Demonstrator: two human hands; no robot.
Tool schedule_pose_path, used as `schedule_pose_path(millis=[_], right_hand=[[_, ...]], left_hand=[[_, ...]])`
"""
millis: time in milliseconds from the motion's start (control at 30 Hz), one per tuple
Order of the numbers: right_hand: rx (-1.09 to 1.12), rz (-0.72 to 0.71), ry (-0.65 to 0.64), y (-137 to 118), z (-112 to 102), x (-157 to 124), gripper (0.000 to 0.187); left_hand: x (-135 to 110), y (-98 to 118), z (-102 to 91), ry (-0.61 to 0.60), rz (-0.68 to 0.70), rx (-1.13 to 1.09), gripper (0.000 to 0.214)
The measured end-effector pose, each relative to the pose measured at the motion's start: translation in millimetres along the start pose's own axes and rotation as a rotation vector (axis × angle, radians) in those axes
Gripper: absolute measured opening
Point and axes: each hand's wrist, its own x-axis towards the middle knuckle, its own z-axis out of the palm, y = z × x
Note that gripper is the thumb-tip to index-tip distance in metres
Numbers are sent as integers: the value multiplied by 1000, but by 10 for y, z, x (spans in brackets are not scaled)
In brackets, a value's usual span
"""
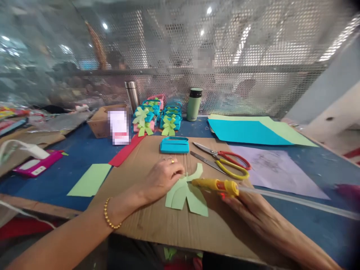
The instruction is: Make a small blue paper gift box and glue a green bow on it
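Observation:
Closed at the fingertips, my left hand point(163, 176) pinches the upper left part of a light green paper bow point(178, 197) lying on the cardboard sheet point(135, 217). My right hand point(239, 204) grips a yellow hot glue gun point(216, 185), its nozzle touching or just above the middle of the bow. A clear glue stick point(298, 202) sticks out of the gun's back toward the right. Just beyond my left hand sits a small blue paper box point(174, 145). Scissors point(222, 159) with one red and one yellow handle lie partly spread to its right.
Several finished blue and pink paper baskets with green bows point(168, 122) stand at the back, near a steel flask point(132, 95) and a green tumbler point(194, 105). Blue card point(247, 132), a drawing sheet point(281, 168), a green paper strip point(90, 180) and a pink power strip point(39, 165) lie around.

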Motion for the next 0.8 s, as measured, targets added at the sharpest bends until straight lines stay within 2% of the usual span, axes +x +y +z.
schedule_pose_path(millis=[167,333,533,700,800], right_hand=[[-36,61,-54,-52,-30,2,48],[8,93,-112,-68,-37,-4,49],[33,77,-84,-81,-38,-3,49],[36,150,-119,-82,-27,-9,49],[54,129,-114,-66,-25,0,49]], left_hand=[[-6,13,-29,-31,-24,-84,18],[-13,7,-36,-66,-21,-72,22],[-24,-35,-12,-56,-5,-31,26],[-22,-44,-17,-58,1,-43,29],[-24,-32,-22,-54,3,-44,28]])
